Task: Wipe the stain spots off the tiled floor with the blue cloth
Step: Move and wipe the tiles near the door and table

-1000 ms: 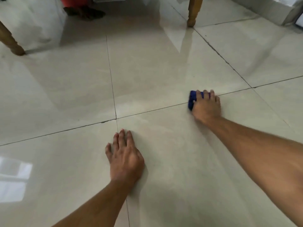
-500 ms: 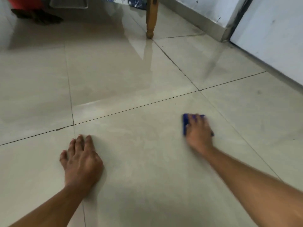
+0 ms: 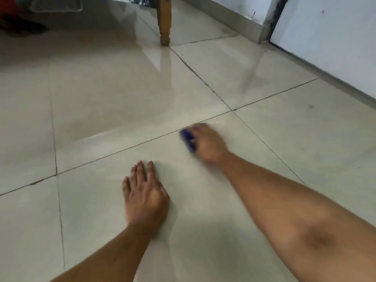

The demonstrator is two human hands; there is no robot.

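Glossy beige tiled floor point(image 3: 105, 94) runs out to a wooden furniture leg point(image 3: 164, 21) and a white wall point(image 3: 329, 43) at far right. Left hand point(image 3: 145, 197) lies flat, fingers spread, holding nothing. Right hand point(image 3: 207, 144), blurred, presses the blue cloth point(image 3: 188, 139) down beside a grout line, open tile all around.

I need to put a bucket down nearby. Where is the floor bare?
Bare: the tile between the wooden leg and the grout line ahead of both hands, and the tile right of the right hand. Crowded: around the left hand and blue cloth.
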